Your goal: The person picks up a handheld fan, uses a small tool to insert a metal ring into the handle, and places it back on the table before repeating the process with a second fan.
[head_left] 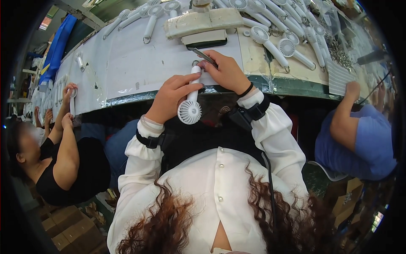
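Observation:
A white handheld fan [189,111] hangs over the table's near edge, its round grille towards me and its handle pointing away. My left hand [169,96] is closed around the handle. At the handle's far end a small metal ring [195,63] shows. My right hand [228,75] has its fingertips at that end, close to the ring. A slim grey metal tool [204,55], its exact kind unclear, is gripped in the same right hand and points away to the left.
Many white fans with rings [279,51] lie at the far right, and several more [152,19] at the far left. A padded stand [203,23] stands ahead. Metal parts [338,55] are heaped at right. One co-worker [72,161] sits left, another [355,135] right.

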A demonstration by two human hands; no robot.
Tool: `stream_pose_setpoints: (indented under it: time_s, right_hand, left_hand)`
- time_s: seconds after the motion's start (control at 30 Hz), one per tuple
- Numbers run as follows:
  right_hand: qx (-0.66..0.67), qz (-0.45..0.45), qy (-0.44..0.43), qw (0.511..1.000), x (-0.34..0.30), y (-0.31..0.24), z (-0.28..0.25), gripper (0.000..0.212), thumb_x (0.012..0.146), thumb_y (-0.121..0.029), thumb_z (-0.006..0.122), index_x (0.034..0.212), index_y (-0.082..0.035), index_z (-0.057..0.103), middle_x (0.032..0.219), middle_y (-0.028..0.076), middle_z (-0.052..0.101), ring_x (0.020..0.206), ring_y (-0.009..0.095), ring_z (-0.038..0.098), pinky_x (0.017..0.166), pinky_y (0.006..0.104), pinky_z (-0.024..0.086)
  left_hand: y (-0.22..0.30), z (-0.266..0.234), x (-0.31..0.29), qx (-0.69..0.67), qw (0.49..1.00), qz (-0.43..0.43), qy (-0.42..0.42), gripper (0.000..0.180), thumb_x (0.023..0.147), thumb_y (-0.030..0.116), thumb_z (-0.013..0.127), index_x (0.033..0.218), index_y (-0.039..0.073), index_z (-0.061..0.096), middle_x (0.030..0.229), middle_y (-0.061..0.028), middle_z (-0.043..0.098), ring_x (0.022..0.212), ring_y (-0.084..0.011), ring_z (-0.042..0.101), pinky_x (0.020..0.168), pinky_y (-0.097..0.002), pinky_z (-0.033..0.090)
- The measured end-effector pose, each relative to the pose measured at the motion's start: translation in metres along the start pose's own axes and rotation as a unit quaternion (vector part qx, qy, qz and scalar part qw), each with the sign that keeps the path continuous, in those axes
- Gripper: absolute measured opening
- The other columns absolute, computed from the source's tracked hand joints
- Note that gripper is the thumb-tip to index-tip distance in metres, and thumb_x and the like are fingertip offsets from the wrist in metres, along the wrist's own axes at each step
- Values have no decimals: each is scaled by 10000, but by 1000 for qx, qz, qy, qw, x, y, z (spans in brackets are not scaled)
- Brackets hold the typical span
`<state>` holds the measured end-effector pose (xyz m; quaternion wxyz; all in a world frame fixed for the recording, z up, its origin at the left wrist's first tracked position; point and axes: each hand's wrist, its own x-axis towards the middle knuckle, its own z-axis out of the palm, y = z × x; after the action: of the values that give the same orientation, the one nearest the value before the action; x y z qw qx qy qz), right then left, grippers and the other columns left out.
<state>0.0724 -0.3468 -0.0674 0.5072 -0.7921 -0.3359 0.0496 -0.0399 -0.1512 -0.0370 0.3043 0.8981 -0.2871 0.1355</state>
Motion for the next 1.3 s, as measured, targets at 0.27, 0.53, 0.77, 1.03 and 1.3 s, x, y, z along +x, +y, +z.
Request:
stream_pose_setpoints:
  time_s: [0.27, 0.53, 0.77, 1.03, 1.3]
  right_hand:
    - [-6, -23, 48, 999, -3, -7, 2, 264, 922, -235, 609, 1126, -67, 603, 829, 149, 696, 763, 358, 662, 669, 423, 510]
    - [5, -1, 39, 999, -5, -15, 3, 248, 958, -170, 583, 1172, -47, 604, 932, 145, 700, 790, 262, 682, 697, 329, 517]
    - [-96, -96, 86, 987, -15, -13, -4, 293, 919, -70, 581, 1204, -113, 631, 938, 87, 661, 811, 260, 656, 682, 339, 525]
    - [-233, -141, 104, 957, -21, -17, 3, 404, 831, -8, 612, 1198, -167, 666, 946, 36, 640, 807, 237, 640, 661, 337, 536]
    - [-249, -146, 105, 952, -22, -16, 7, 437, 784, 2, 632, 1185, -163, 673, 956, 29, 639, 850, 217, 631, 652, 329, 537]
  left_hand:
    - [-5, -11, -9, -129, 987, -92, 25, 363, 812, 15, 691, 1168, 50, 629, 1184, -123, 636, 953, -241, 629, 823, -332, 517]
    - [36, -2, 13, -1, 955, -297, 19, 476, 797, 265, 759, 1180, 63, 562, 951, -128, 612, 833, -276, 641, 727, -355, 528]
    - [21, -11, 8, 32, 939, -341, 9, 429, 822, 220, 706, 1202, 72, 573, 905, -117, 614, 739, -278, 625, 683, -379, 517]
    - [17, -12, 1, 134, 936, -325, 5, 445, 849, 234, 669, 1268, 113, 582, 848, -112, 604, 730, -295, 627, 654, -399, 510]
    - [20, -14, 2, 191, 932, -309, 17, 446, 867, 260, 678, 1291, 140, 608, 844, -96, 611, 721, -283, 631, 633, -385, 505]
